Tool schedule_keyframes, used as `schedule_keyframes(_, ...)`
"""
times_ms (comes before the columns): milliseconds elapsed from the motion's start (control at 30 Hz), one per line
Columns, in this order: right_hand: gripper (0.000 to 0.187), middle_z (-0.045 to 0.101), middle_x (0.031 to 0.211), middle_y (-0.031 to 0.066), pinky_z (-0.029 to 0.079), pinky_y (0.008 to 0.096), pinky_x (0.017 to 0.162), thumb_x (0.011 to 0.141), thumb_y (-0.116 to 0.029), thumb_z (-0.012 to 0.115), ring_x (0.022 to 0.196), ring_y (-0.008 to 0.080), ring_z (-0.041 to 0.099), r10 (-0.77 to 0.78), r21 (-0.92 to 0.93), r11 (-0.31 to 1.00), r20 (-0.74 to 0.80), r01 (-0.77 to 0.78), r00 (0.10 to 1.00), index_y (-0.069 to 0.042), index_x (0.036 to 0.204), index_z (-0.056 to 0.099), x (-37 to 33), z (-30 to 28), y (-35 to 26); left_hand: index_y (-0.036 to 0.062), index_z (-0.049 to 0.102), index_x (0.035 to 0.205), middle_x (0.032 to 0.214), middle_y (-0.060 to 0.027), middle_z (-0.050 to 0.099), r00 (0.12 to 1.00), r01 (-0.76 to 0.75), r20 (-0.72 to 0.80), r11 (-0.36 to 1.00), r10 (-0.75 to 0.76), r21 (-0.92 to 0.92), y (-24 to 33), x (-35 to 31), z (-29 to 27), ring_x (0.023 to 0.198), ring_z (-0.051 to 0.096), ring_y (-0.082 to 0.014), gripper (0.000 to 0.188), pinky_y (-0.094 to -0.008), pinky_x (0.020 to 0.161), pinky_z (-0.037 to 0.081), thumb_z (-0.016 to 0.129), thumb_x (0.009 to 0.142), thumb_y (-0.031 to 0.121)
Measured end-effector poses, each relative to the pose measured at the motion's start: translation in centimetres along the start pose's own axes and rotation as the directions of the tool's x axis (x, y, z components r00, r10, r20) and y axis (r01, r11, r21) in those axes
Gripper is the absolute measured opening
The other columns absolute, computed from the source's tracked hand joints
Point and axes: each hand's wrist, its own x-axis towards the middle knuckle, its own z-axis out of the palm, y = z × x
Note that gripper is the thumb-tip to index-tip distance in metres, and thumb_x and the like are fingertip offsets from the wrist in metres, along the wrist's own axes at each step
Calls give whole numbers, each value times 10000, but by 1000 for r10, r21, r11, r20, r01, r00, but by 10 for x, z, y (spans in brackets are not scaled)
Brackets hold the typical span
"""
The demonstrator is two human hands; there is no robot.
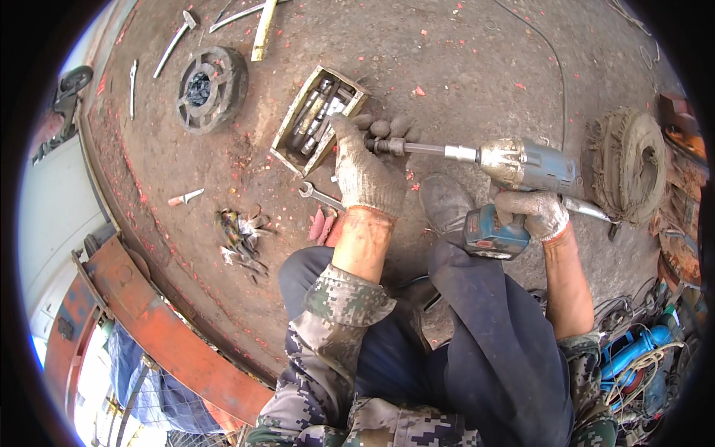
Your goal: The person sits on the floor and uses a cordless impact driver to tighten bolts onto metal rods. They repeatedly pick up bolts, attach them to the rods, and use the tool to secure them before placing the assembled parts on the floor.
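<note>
My right hand (pixel 535 211), in a dirty pale knit glove, is wrapped round the handle of a cordless impact wrench (pixel 525 164). The wrench lies sideways above my right knee, its blue and black battery (pixel 495 232) low and its long extension (pixel 426 149) pointing left. My gloved left hand (pixel 370 167) is closed round the dark socket (pixel 386 146) at the extension's tip. Its palm hides part of that end, so whether a bolt sits inside cannot be seen. Just beyond my left hand stands a small open box (pixel 283 141) holding several sockets and metal rods.
An open-end wrench (pixel 320 195) lies by my left wrist. Farther left are a knife (pixel 186 197), crumpled rags (pixel 242 238), a round metal wheel (pixel 212 89) and a hammer (pixel 175 43). A coiled strap roll (pixel 629 165) stands right; an orange steel beam (pixel 171 328) runs lower left.
</note>
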Motion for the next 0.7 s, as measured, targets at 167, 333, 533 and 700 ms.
schedule_keyframes(167,324,641,695,15,410,268,532,831,-6,772,569,92,549,12,54,998,-31,-11,999,13,1153,740,-3,-8,4,83,527,1043,821,-66,572,1000,-24,16,999,24,22,-1,2,0,829,654,-303,532,-512,810,610,506,1050,614)
schedule_keyframes(333,364,653,722,32,438,270,521,807,-17,693,562,106,575,-28,20,999,-15,28,999,30,1168,702,2,-10,2,87,547,1027,841,-70,596,1000,-14,13,1000,14,26,-1,1,-5,881,694,-321,541,-512,808,627,524,1035,628)
schedule_keyframes(533,283,612,639,70,446,294,501,792,-28,663,498,156,547,52,203,978,22,-56,998,73,1057,668,3,-17,7,91,589,1046,872,-47,609,998,-54,-38,997,57,61,15,-2,0,910,669,-294,521,-510,838,598,622,991,608)
schedule_keyframes(700,266,601,618,83,425,311,482,799,-50,651,475,176,534,61,193,979,3,-60,998,83,1029,661,2,-20,7,45,623,1179,1013,-88,704,974,-76,228,918,-16,389,16,-7,-20,874,689,-225,366,-398,781,600,664,1038,381)
